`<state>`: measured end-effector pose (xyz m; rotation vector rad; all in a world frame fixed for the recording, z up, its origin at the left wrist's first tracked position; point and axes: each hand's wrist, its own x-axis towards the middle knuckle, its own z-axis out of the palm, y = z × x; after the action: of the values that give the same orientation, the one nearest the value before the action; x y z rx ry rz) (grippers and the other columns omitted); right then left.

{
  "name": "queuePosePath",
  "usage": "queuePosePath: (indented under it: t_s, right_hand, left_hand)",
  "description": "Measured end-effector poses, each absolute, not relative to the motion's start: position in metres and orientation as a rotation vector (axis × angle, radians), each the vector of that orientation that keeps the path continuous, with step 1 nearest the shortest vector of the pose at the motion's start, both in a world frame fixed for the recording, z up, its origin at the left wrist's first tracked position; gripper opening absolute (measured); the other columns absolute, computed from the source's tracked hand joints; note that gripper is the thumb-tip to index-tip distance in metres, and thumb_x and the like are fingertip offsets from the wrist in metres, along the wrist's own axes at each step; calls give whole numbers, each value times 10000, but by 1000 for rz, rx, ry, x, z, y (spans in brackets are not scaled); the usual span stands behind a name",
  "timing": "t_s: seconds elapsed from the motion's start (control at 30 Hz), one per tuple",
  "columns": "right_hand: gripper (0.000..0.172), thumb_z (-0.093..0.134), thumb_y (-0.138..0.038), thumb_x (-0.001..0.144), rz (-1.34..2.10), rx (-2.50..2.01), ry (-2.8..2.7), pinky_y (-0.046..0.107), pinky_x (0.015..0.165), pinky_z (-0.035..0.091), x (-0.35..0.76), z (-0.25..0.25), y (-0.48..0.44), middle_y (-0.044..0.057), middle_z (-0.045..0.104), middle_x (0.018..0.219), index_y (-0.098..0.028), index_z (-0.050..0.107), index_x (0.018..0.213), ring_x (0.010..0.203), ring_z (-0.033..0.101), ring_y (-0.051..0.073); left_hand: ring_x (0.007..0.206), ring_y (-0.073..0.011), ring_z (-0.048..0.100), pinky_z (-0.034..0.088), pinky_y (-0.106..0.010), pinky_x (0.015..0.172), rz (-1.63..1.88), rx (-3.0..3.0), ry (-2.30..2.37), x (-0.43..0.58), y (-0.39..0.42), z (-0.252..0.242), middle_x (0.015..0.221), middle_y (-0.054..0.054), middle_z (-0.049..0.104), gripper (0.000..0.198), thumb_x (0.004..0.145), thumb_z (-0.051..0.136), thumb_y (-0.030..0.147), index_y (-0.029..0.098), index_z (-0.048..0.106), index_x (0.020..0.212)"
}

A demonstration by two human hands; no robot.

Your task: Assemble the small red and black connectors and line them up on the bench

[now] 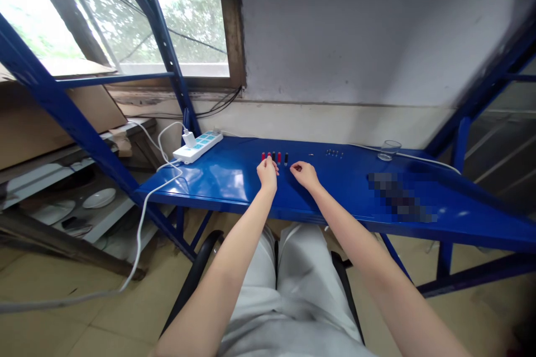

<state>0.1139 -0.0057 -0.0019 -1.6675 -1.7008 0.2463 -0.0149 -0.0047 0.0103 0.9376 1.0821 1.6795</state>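
Observation:
Several small red and black cylinders stand in a row on the blue table [218,181]; among them are a red cylinder [279,158] and, at the row's right end, a black cylinder [286,158]. My left hand [268,172] is closed just in front of the row and partly covers its left part. To the right of the row, my right hand [305,174] hovers low over the table with its fingertips pinched together. Whatever either hand may hold is hidden or too small to name. Beyond the right hand lies a tiny metallic piece [310,154].
Several tiny metal pieces [334,153] lie farther right, near a clear glass [389,149]. A dark pixelated object [400,198] rests at the table's right. At the back left is a white power strip [199,146], its white cable [144,217] hanging over the edge.

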Motion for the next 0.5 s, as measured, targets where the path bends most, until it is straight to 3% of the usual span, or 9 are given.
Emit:
queuePosePath:
  t_s: [0.2,0.5]
  right_hand:
    - [235,566,-272,741,130,-1824,-1753,326,819,430,103,4,12,94,659,1002,-175,645,939,976,577,219]
    - [156,579,-292,740,67,-1924,-1732,327,781,433,86,9,26,122,662,963,-176,665,800,962,585,244]
  left_hand:
    - [368,-52,388,307,-188,393,1675,935,1060,-15,-8,13,456,33,434,369,819,471,384,167,429,523]
    - [371,-57,386,306,-200,400,1673,963,1063,-15,-8,12,459,31,439,364,824,460,370,167,441,523]
